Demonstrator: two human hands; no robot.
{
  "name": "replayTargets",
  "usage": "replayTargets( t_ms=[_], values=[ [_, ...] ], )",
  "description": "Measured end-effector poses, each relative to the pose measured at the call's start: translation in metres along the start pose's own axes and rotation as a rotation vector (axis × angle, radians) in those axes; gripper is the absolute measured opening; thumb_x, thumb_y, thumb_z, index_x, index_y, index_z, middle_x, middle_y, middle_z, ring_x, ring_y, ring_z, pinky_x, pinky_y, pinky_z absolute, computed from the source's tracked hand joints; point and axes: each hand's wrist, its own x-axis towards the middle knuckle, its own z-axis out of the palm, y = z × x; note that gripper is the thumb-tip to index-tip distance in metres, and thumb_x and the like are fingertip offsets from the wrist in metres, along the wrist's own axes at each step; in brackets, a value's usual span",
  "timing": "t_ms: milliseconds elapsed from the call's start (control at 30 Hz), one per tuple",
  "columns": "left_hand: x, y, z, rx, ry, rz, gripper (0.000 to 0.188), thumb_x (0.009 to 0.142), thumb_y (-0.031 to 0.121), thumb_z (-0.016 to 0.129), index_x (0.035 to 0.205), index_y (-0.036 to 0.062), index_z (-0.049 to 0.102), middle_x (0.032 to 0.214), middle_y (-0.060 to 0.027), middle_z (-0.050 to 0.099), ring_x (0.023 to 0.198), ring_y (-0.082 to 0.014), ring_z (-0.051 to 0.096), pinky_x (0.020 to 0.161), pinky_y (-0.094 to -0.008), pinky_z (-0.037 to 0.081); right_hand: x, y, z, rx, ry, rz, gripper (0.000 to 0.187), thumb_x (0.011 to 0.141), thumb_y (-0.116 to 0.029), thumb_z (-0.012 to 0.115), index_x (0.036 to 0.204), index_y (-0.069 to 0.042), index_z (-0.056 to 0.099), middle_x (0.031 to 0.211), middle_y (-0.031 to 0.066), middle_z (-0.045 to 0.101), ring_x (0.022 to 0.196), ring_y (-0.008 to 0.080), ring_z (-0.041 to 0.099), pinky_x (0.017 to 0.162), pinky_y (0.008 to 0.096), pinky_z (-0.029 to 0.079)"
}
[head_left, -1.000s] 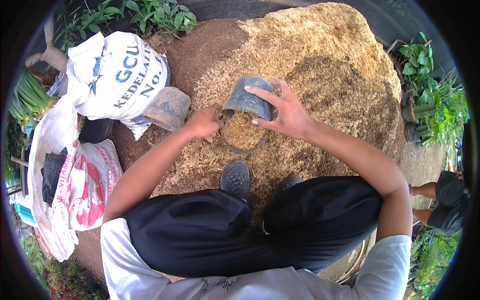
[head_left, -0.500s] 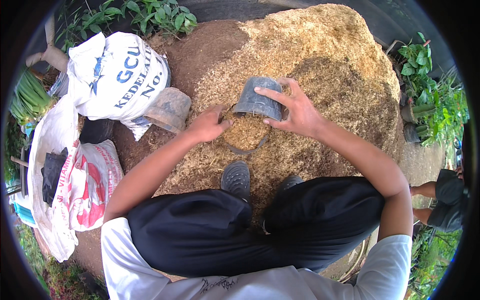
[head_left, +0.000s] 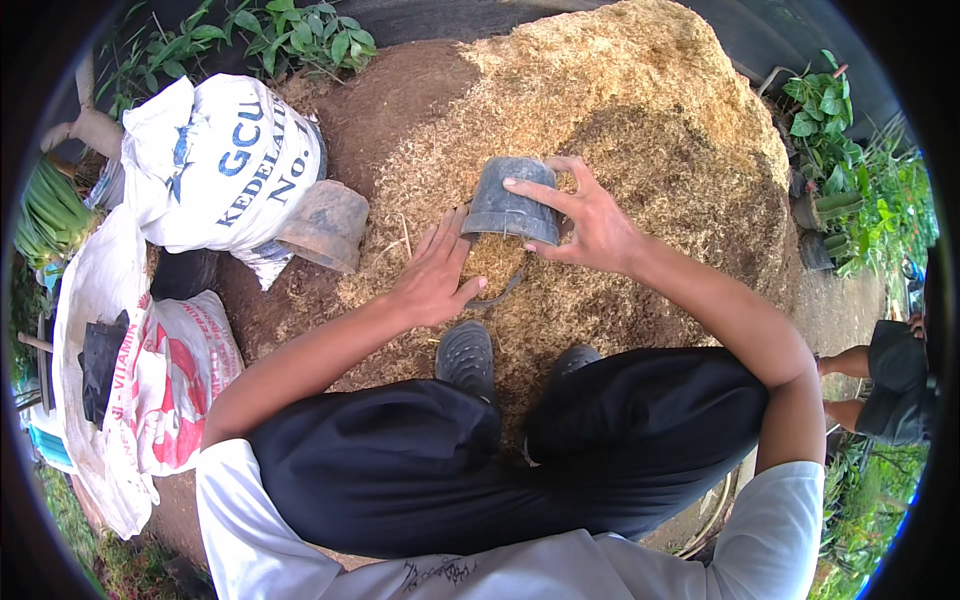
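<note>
My right hand grips a dark grey plant pot by its side, fingers across its wall and thumb near its rim. The pot is tilted, base away from me and mouth toward me. Just below its mouth stands a second pot, its dark rim partly showing, filled with pale straw-like chips. My left hand lies over that second pot's left side with the fingers stretched out, holding nothing and hiding part of the pot.
A broad mound of pale chips and brown soil rises ahead. To the left are a white sack, a dusty brown pot and an open red-and-white sack. Another person's legs show at right, near plants.
My left hand has moved from the lower pot's rim onto its near left side, fingers now straightened. The tilted pot stays in my right hand, almost in place.
</note>
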Motion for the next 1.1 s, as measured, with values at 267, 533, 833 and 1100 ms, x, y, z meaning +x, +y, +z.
replayTargets(
  t_ms=[267,533,833,1100],
  values=[
    [-0.002,0.002,-0.002,-0.048,-0.020,0.064,0.096,0.106,0.056,0.052,0.159,-0.0193,0.023,0.166,-0.0419,0.023,0.161,-0.0523,0.015,0.133,-0.0558,0.016,-0.003,0.004,0.004,0.089,0.100,-0.010,0.087,0.081,-0.036,0.093,0.158,-0.039,0.052,0.150,0.0266,0.039,0.126,0.0450,0.058,0.108,0.0514,0.058],
    [0.004,0.004,-0.008,0.004,-0.117,-0.005,0.090,0.106,0.057,0.052,0.147,-0.0225,0.041,0.167,-0.0453,0.015,0.161,-0.0543,0.013,0.133,-0.0572,0.015,-0.003,0.006,0.002,0.052,0.198,-0.031,0.088,0.083,-0.042,0.091,0.160,-0.036,0.049,0.150,0.0262,0.046,0.128,0.0463,0.057,0.107,0.0537,0.057],
    [0.020,0.006,0.000,-0.073,0.226,0.129,0.083,0.111,0.043,0.046,0.168,-0.0073,0.015,0.178,-0.0238,0.012,0.166,-0.0392,0.012,0.135,-0.0494,0.015,0.003,0.075,0.009,1.179,0.003,0.923,0.071,0.114,-0.041,0.051,0.167,-0.005,0.022,0.153,0.0246,0.051,0.128,0.0353,0.066,0.112,0.0367,0.059],
    [0.051,-0.003,-0.004,0.146,0.069,0.189,0.078,0.113,0.054,0.038,0.171,0.0057,0.021,0.180,-0.0163,0.014,0.167,-0.0321,0.010,0.137,-0.0457,0.007,-0.038,0.177,0.026,1.099,0.272,1.222,0.058,0.115,-0.031,0.047,0.166,-0.012,0.025,0.152,0.0233,0.050,0.127,0.0345,0.067,0.112,0.0364,0.060]
  ],
)
